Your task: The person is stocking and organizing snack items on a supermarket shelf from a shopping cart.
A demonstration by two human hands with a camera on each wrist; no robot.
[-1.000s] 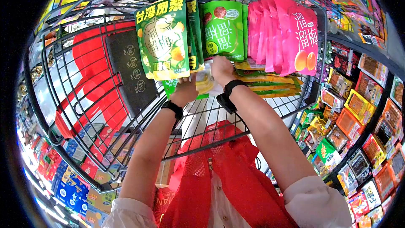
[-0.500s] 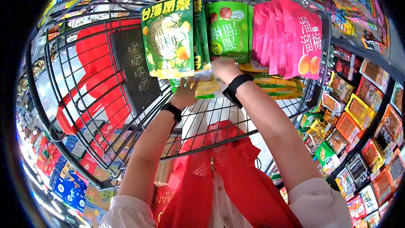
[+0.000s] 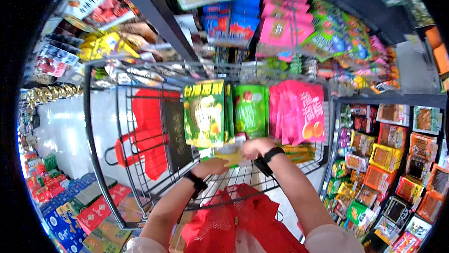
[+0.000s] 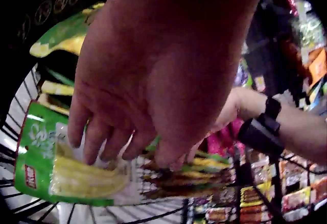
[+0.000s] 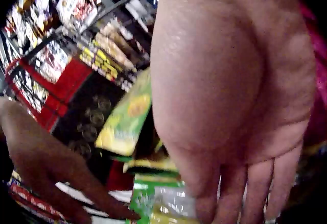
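Inside a wire shopping cart [image 3: 93,159], a flat green and clear-fronted snack pouch [image 4: 84,175] with pale yellow strips lies low at the near side. My left hand [image 3: 210,167] hovers over it, fingers loosely extended and pointing down in the left wrist view. At the pouch's other end is my right hand [image 3: 257,148], its fingers hanging fairly straight in the right wrist view, fingertips right by the pouch. Standing behind are dark green and yellow pouches [image 3: 204,112], bright green pouches [image 3: 250,108] and pink pouches [image 3: 292,112]. Yellow-edged pouches [image 3: 299,154] lie stacked right of my right hand.
A red bag [image 3: 148,108] with a dark panel [image 3: 177,136] occupies the cart's left side. Shelves of packaged snacks [image 3: 388,159] run along the right, and pink packets [image 3: 285,28] hang beyond the cart. Stacked boxes [image 3: 70,225] stand at the lower left.
The head view has tilted up, so the cart sits lower and more shelving shows. My left hand's fingers have swung to the right over the pouch; the right hand stays near its end.
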